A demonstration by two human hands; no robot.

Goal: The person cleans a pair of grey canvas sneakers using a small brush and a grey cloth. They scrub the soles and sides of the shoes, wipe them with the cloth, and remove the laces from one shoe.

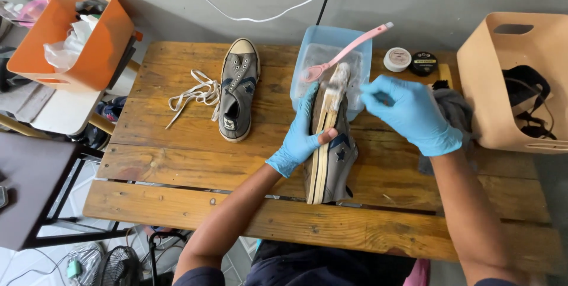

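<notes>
My left hand (pixel 299 135), in a blue glove, grips a grey sneaker (pixel 331 150) turned on its side with the pale sole facing left and its toe over a clear plastic tub (pixel 328 46). My right hand (pixel 411 114), also gloved in blue, hovers with pinched fingers just right of the sneaker's soapy toe. Whether it holds something small I cannot tell. A pink brush (pixel 346 52) lies across the tub. The second grey sneaker (pixel 238 87) lies upright on the wooden table (pixel 177 167), with loose white laces (pixel 192 93) beside it.
Two small round tins (pixel 397 59) (pixel 423 63) sit behind the tub. A grey cloth (pixel 455 111) lies to the right, next to a beige basket (pixel 512 79). An orange bin (pixel 71 34) stands on a side table at left. A fan (pixel 118 265) sits on the floor.
</notes>
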